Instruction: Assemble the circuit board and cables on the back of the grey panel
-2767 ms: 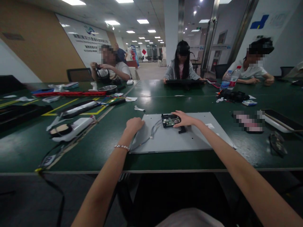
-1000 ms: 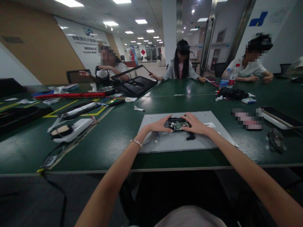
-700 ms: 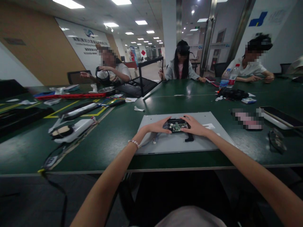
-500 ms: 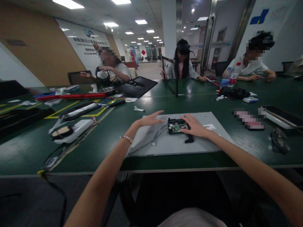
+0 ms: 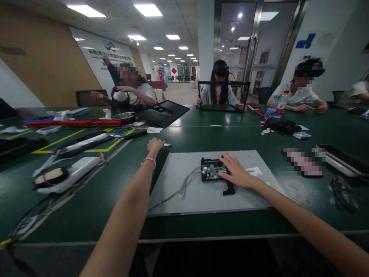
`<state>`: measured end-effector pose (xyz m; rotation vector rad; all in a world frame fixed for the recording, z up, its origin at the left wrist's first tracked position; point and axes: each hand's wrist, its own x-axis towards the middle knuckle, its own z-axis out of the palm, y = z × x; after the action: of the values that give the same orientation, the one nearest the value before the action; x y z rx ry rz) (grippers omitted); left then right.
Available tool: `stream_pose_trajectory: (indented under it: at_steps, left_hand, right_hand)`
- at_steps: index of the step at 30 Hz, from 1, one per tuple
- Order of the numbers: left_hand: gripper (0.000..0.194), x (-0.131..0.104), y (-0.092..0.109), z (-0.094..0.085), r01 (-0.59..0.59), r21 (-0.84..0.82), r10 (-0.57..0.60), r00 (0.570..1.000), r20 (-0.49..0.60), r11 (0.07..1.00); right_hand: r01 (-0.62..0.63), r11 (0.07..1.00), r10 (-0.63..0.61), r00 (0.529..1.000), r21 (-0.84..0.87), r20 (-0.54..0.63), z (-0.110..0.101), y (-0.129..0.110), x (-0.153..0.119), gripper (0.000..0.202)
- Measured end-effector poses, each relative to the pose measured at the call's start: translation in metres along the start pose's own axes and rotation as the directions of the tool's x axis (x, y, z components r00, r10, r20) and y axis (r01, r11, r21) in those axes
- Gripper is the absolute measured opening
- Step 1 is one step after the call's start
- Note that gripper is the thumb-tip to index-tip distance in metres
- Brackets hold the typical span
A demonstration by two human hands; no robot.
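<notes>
My right hand rests with fingers spread over a green circuit board in a black frame, touching its right side. The board lies on a grey metal panel, and grey cables run from it to the left. A black bracket-like piece shows below my right hand. Beyond the panel's far left corner, my left hand has its fingers curled down at a small white scrap. Part of the scrap and the fingertips are hidden.
On the left lie a white device with a beige pad, a long black-and-white part and a red strip. Bottles, a pink phone and glasses are on the right. Across the table, a person holds a black frame.
My left hand has moved from above the panel, fingers extended, to the white scrap, where they curl. My right hand stays on the board. The view has tilted up. The co-worker's frame has turned face-on.
</notes>
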<state>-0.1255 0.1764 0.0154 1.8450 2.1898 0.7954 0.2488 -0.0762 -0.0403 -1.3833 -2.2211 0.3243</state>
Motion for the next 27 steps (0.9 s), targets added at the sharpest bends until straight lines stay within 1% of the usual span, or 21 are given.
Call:
stream_pose_trajectory:
  at_steps: [2,3,6,9,11,14,17,21,23,24,27]
  left_hand:
    - [0.045,0.008,-0.001,0.008,0.063,0.014,-0.063,0.998,-0.017,0.998]
    - [0.041,0.011,-0.003,0.012,0.064,0.012,-0.063,0.998,-0.022,0.998]
    - [0.031,0.016,-0.011,0.02,-0.017,-0.002,0.016,1.0,-0.026,1.0]
    - [0.03,0.015,-0.023,0.021,-0.122,0.012,0.122,0.991,-0.052,0.992]
    - [0.031,0.011,-0.03,0.019,-0.178,0.025,0.179,0.982,-0.055,0.984]
    - [0.034,-0.001,-0.034,0.011,-0.201,0.001,0.201,0.978,-0.052,0.98]
    - [0.037,-0.016,-0.028,0.001,-0.201,-0.05,0.198,0.979,-0.055,0.978]
    - [0.038,-0.034,-0.015,-0.013,-0.229,-0.097,0.221,0.971,-0.093,0.968]
    - [0.038,-0.039,-0.012,-0.018,-0.21,-0.14,0.196,0.975,-0.104,0.968]
    - [0.039,-0.041,-0.012,-0.019,-0.181,-0.177,0.167,0.982,-0.092,0.967]
    - [0.042,-0.044,-0.015,-0.019,-0.055,-0.287,0.061,0.998,0.013,0.956]
  right_hand:
    - [-0.006,1.0,0.006,1.0,0.002,0.014,0.0,-0.001,0.001,0.073]
    - [-0.008,1.0,0.008,1.0,0.004,0.018,0.0,-0.001,0.001,0.073]
    - [-0.003,1.0,0.003,1.0,0.006,0.015,0.002,0.0,0.001,0.071]
    - [-0.005,1.0,0.005,1.0,0.006,0.017,0.004,0.002,0.0,0.071]
    - [-0.012,1.0,0.012,1.0,0.003,0.02,0.005,0.003,-0.001,0.071]
    - [-0.009,1.0,0.009,1.0,-0.002,0.011,0.007,0.005,-0.002,0.07]
    - [0.003,1.0,-0.003,1.0,-0.007,-0.011,0.009,0.009,-0.003,0.07]
    - [0.004,1.0,-0.004,1.0,-0.01,-0.026,0.01,0.012,-0.004,0.071]
    - [0.004,1.0,-0.004,1.0,-0.007,-0.03,0.01,0.013,-0.005,0.072]
    - [0.004,1.0,-0.004,1.0,-0.004,-0.031,0.01,0.013,-0.006,0.072]
    - [0.004,1.0,-0.003,1.0,0.004,-0.026,0.009,0.011,-0.007,0.073]
